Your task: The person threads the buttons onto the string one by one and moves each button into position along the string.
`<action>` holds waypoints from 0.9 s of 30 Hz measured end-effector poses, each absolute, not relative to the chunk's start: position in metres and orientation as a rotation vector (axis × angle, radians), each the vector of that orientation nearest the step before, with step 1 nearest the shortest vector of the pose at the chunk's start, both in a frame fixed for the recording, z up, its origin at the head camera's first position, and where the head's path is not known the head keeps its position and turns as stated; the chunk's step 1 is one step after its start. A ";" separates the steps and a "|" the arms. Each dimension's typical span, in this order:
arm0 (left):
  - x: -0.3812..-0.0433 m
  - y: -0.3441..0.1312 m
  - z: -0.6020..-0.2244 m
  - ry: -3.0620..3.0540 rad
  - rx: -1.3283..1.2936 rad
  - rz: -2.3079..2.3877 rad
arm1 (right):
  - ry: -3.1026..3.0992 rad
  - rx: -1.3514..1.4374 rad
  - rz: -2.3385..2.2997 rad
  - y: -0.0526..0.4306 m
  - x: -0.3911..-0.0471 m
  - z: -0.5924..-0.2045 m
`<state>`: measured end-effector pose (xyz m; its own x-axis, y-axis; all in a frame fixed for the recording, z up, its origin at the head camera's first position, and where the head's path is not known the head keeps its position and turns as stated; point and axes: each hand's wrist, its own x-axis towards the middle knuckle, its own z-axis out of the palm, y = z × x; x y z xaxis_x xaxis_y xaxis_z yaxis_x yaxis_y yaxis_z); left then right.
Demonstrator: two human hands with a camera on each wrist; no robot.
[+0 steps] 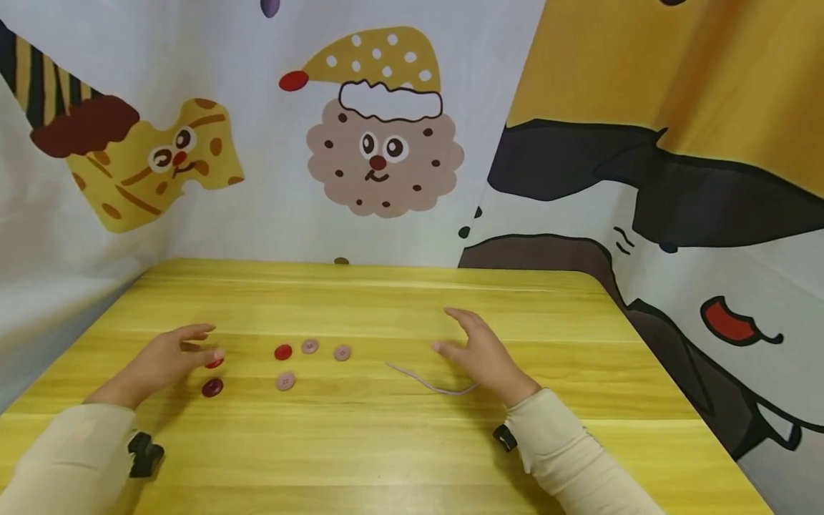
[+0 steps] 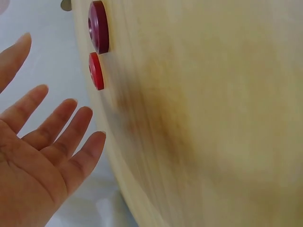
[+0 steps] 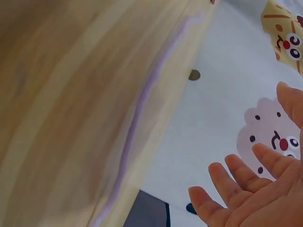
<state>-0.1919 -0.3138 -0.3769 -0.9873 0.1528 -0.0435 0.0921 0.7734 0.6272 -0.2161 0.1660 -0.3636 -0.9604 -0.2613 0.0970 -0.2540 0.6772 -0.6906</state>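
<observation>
My left hand (image 1: 164, 361) hovers over the left part of the table, fingers spread and holding nothing. Under its thumb shows a bright red button (image 1: 214, 363), partly hidden in the head view, with a dark red button (image 1: 212, 388) just nearer; the left wrist view shows both the red button (image 2: 96, 71) and dark red button (image 2: 98, 27). Over the right side, my right hand (image 1: 486, 357) is raised with relaxed, empty fingers. Below it lies a thin lilac cord (image 1: 438, 390), gently curved; its right end is hidden behind the hand in the head view.
Between the hands lie another red button (image 1: 283, 352) and several pale pink buttons (image 1: 286, 381). The yellow wood-grain table (image 1: 386, 458) has rounded far corners. A white curtain with cartoon prints (image 1: 257, 214) hangs right behind its far edge.
</observation>
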 end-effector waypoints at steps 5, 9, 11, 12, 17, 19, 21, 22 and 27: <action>-0.193 -0.316 -0.380 2.845 0.196 1.009 | 2.807 -0.423 -1.227 0.154 -0.216 -0.364; -0.196 -0.319 -0.382 2.860 0.210 0.961 | 2.787 -0.415 -1.205 0.145 -0.215 -0.364; -0.198 -0.319 -0.384 2.864 0.215 0.948 | 2.780 -0.419 -1.190 0.141 -0.214 -0.365; -0.199 -0.319 -0.385 2.866 0.216 0.943 | 2.774 -0.417 -1.181 0.140 -0.214 -0.365; -0.201 -0.321 -0.386 2.885 0.226 0.922 | 2.760 -0.443 -1.150 0.133 -0.214 -0.365; -0.202 -0.321 -0.387 2.889 0.233 0.921 | 2.747 -0.454 -1.143 0.131 -0.214 -0.365; -0.203 -0.322 -0.387 2.884 0.237 0.925 | 2.735 -0.468 -1.139 0.128 -0.215 -0.366; -0.204 -0.322 -0.388 2.880 0.240 0.926 | 2.727 -0.469 -1.139 0.126 -0.215 -0.366; -0.204 -0.322 -0.387 2.842 0.243 0.940 | 2.696 -0.503 -1.127 0.120 -0.216 -0.366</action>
